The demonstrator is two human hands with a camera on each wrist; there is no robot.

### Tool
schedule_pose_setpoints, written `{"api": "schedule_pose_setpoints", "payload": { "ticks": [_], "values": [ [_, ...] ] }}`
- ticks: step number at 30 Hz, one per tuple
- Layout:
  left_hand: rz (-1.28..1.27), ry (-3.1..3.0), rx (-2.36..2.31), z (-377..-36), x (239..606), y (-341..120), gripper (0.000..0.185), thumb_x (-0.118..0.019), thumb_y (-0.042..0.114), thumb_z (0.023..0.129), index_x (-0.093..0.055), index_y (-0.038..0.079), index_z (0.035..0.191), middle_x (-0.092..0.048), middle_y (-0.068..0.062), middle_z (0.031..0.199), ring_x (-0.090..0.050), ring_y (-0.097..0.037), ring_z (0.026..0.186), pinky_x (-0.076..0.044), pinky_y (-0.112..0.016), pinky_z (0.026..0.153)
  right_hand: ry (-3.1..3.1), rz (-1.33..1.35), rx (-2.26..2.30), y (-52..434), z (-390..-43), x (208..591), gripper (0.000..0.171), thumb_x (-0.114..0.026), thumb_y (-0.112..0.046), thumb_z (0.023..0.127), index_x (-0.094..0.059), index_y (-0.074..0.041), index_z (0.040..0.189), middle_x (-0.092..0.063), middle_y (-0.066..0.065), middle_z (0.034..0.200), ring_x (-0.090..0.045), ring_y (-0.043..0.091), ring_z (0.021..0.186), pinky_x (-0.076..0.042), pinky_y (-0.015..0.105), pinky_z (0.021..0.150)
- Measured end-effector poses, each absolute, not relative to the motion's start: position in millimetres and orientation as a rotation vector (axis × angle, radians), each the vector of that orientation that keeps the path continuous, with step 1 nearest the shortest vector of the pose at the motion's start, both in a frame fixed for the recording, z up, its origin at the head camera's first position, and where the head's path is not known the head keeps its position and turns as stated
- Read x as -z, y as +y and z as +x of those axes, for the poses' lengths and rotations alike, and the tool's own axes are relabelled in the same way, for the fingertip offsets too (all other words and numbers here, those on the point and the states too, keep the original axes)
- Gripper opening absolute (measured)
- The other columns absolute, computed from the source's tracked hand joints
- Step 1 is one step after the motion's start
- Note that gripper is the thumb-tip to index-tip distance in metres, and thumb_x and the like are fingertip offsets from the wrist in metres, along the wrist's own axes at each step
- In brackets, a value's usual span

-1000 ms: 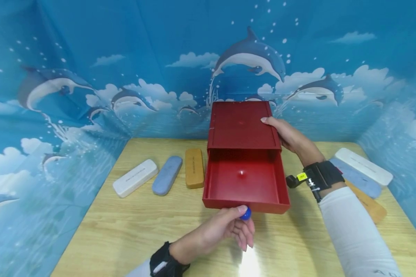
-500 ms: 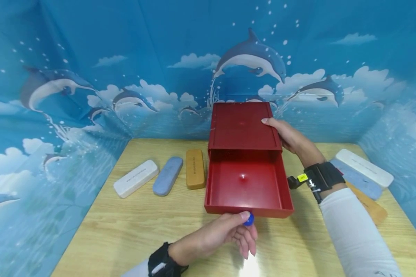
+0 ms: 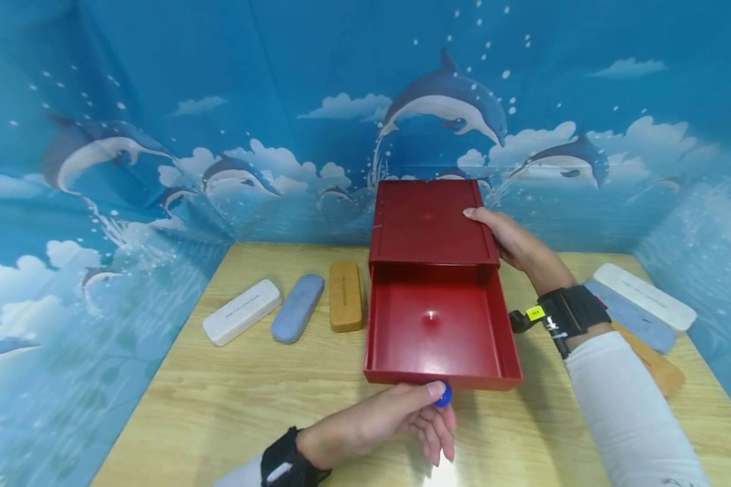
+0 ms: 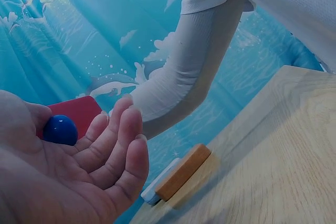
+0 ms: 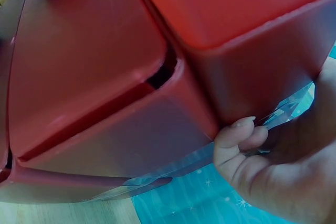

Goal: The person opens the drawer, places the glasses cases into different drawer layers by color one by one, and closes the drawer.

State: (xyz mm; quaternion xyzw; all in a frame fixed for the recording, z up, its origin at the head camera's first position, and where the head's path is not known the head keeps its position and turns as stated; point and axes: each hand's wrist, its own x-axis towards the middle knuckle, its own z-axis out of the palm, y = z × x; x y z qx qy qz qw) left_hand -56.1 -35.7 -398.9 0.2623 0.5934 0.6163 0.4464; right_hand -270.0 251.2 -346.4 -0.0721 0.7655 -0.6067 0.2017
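Note:
A red drawer box [image 3: 429, 220] stands at the back of the table, its top drawer [image 3: 441, 338] pulled out toward me with nothing lying inside. At the drawer's front, my left hand [image 3: 390, 416] pinches the round blue knob [image 3: 443, 394] between thumb and index finger; the other fingers are loosely bent. The left wrist view shows this knob [image 4: 60, 130] beside the thumb. My right hand [image 3: 512, 243] holds the box's right side, thumb on top. In the right wrist view, curled fingers [image 5: 236, 142] touch the side, and another drawer front [image 5: 89, 61] sits below the pulled-out one.
Left of the box lie a white case [image 3: 242, 312], a blue case [image 3: 298, 308] and an orange case [image 3: 345, 296]. Partly behind my right forearm are another white case [image 3: 644, 296], blue case [image 3: 636, 321] and orange case [image 3: 658, 365]. A dolphin-printed curtain [image 3: 317, 81] surrounds the wooden table.
The top drawer has slid a little farther out toward me, with my left hand moving along on the knob. My right hand keeps its hold on the box.

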Motion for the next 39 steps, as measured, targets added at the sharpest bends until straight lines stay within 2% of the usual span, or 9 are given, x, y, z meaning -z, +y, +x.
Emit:
{"api": "schedule_pose_setpoints", "payload": {
  "ticks": [8, 22, 39],
  "values": [
    [0.704, 1.45, -1.499, -51, 404, -36, 0.069, -0.023, 0.044, 0.112, -0.055, -0.016, 0.118, -0.063, -0.045, 0.113, -0.067, -0.004, 0.075, -0.058, -0.021, 0.081, 2.12, -0.173, 1.702, 252, -269, 348, 0.073, -0.042, -0.054, 0.107, -0.031, -0.002, 0.157, -0.073, -0.012, 0.104, -0.075, 0.008, 0.093, -0.061, 0.025, 0.085],
    [0.679, 1.462, -1.504, -53, 408, -40, 0.069, -0.025, 0.045, 0.11, -0.053, -0.018, 0.115, -0.061, -0.048, 0.112, -0.067, -0.004, 0.075, -0.057, -0.021, 0.081, 2.155, -0.121, 1.706, 249, -265, 350, 0.072, -0.04, -0.056, 0.106, -0.031, -0.004, 0.156, -0.071, -0.013, 0.104, -0.074, 0.007, 0.092, -0.06, 0.024, 0.086],
    [0.671, 1.47, -1.523, -59, 407, -47, 0.071, -0.027, 0.046, 0.11, -0.054, -0.019, 0.115, -0.06, -0.05, 0.111, -0.068, -0.005, 0.074, -0.056, -0.019, 0.075, 2.193, -0.15, 1.749, 246, -263, 348, 0.057, -0.038, -0.055, 0.108, -0.05, -0.009, 0.138, -0.075, -0.015, 0.096, -0.075, 0.006, 0.087, -0.058, 0.022, 0.086]
  ]
}}
